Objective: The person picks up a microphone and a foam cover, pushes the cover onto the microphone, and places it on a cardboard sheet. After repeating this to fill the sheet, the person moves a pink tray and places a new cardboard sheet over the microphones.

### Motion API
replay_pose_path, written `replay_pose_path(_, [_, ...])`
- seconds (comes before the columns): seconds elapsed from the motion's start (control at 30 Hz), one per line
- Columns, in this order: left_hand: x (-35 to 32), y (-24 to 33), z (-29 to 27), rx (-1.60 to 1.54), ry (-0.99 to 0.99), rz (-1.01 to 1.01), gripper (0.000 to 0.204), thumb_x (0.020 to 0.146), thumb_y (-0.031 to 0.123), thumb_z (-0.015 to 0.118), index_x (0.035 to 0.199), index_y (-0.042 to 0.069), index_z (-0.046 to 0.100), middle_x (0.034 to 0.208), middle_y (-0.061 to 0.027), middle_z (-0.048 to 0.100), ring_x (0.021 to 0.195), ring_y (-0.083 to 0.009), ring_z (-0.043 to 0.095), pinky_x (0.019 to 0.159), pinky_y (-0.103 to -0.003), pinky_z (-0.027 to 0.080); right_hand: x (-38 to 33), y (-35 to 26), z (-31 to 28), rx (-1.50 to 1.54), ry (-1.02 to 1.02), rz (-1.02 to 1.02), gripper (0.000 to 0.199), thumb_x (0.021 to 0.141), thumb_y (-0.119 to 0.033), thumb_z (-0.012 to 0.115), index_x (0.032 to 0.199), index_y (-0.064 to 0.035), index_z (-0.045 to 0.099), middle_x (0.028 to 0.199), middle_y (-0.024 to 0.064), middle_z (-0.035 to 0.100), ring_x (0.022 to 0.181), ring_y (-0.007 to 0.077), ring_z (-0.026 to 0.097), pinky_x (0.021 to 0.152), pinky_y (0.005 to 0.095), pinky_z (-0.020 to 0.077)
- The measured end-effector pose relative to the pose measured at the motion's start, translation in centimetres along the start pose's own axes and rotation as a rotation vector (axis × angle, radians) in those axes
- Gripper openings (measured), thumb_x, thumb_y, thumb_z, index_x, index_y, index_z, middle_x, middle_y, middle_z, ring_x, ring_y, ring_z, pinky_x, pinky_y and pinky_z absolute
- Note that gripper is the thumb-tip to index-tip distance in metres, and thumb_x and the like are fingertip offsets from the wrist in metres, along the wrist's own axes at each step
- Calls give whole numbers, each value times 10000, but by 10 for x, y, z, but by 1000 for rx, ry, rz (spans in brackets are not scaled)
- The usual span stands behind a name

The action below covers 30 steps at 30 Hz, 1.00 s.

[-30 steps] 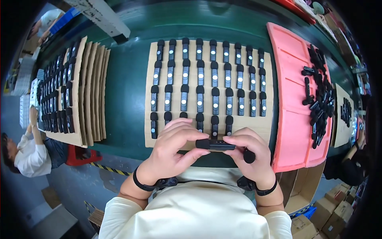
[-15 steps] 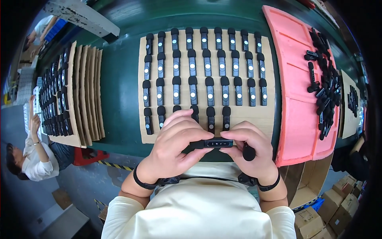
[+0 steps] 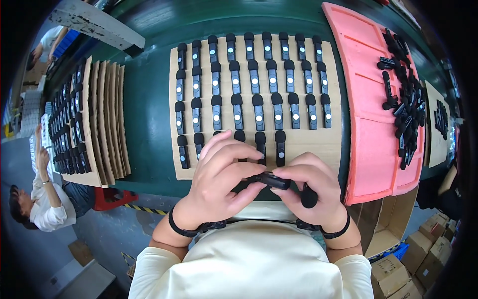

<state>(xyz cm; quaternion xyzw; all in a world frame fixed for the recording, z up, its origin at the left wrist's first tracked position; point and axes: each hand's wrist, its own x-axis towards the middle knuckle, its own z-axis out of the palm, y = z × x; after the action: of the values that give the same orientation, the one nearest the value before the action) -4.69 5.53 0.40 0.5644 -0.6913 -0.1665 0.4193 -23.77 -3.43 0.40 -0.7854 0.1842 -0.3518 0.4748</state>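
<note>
Between the fingertips of both hands is a small black clip-on microphone (image 3: 275, 181), lying sideways just in front of my body. My left hand (image 3: 219, 177) pinches its left end with thumb and fingers, hiding that part. At its right end, my right hand (image 3: 316, 189) closes thumb and forefinger on it. A round black foam tip (image 3: 309, 197) pokes out from the curled fingers of the right hand; whatever it belongs to is mostly hidden. Beyond the hands, a cardboard sheet (image 3: 308, 149) carries rows of upright black microphones (image 3: 257, 110) with foam tops and pale round dots.
A pink foam tray (image 3: 371, 149) on the right bears a heap of loose microphones (image 3: 409, 112). At left, cardboard sheets (image 3: 112, 124) with microphones stand in a stack beside a grey metal post (image 3: 99, 25). A co-worker (image 3: 50, 204) sits at far left. Cartons (image 3: 388, 274) lie lower right.
The microphone between my hands has been turned, so its marked side face no longer shows and its right end tips slightly toward me. Both hands stay nearly in place.
</note>
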Motion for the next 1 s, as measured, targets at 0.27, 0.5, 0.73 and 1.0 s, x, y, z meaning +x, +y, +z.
replay_pose_path(0.27, [-2,-3,12,139,-71,-23,373,691,175,823,1014,82,661,1125,-91,612,1038,-274,596,1034,-520,387,-12,5,-19,-291,-22,37,383,697,69,767,1054,-29,670,827,86,633,634,176,577,539,288,441])
replay_pose_path(0.5, [4,-1,29,231,-167,48,338,709,161,804,1004,81,661,1152,-92,612,1111,-274,583,1058,-527,376,-28,22,-36,-663,-86,-27,363,688,8,768,1033,-35,664,898,84,644,712,247,632,577,340,494])
replay_pose_path(0.73, [3,-3,30,211,-190,56,302,705,141,805,974,90,676,1150,-81,631,1121,-274,597,1083,-530,362,-51,29,-27,-750,-197,5,348,689,-54,774,1019,-45,663,930,69,639,742,250,637,601,350,509])
replay_pose_path(1.0, [1,0,26,166,-179,54,286,705,137,806,959,95,682,1129,-81,640,1103,-269,606,1071,-532,374,-38,37,-25,-703,-132,54,335,712,-47,771,1026,-49,654,918,84,637,771,269,651,624,358,524])
